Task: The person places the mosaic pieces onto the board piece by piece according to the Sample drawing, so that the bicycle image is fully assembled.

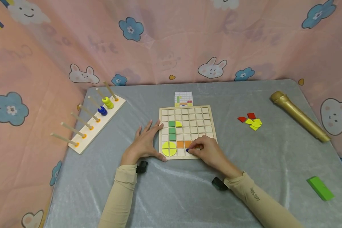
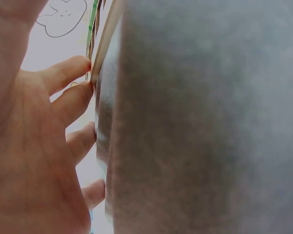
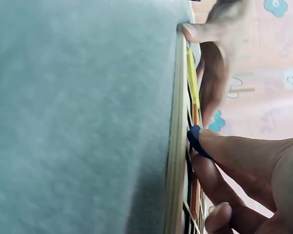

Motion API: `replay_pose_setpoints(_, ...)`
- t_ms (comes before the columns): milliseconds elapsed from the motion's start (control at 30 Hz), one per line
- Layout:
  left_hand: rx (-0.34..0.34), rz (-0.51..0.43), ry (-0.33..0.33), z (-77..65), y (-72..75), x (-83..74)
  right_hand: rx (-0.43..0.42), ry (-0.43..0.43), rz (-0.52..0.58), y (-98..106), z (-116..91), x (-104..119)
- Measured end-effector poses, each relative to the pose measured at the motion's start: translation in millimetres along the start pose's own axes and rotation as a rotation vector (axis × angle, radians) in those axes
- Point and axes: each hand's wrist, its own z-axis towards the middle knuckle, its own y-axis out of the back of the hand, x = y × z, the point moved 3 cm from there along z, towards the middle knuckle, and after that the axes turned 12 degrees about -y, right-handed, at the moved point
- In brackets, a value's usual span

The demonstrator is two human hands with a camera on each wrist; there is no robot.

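A square wooden grid board (image 1: 192,120) lies on the grey cloth. Its cells hold a column of green square tiles (image 1: 172,130), a yellow tile (image 1: 178,123), yellow quarter-round tiles forming a circle (image 1: 169,148), and orange square tiles (image 1: 180,144). My left hand (image 1: 142,142) is spread at the board's left side, thumb at the near corner and fingertips at the left edge. My right hand (image 1: 212,153) pinches a small dark blue tile (image 3: 196,141) between thumb and finger, close over the near rows beside the orange tiles. The right hand covers part of the board's near right side.
A printed pattern card (image 1: 183,95) touches the board's far edge. At left stands a peg rack (image 1: 102,119) with yellow and blue rings. Loose yellow tiles (image 1: 255,126) and red tiles (image 1: 251,116) lie to the right, beyond them a gold tube (image 1: 299,115) and a green block (image 1: 320,188).
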Motion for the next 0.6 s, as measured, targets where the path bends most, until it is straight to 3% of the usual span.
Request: replay_pose_setpoints(600, -0.004, -0.004, -0.003, 0.5, -1.2, 0.8, -0.083, 0.039, -0.069, -1.9, 1.4, -0.2)
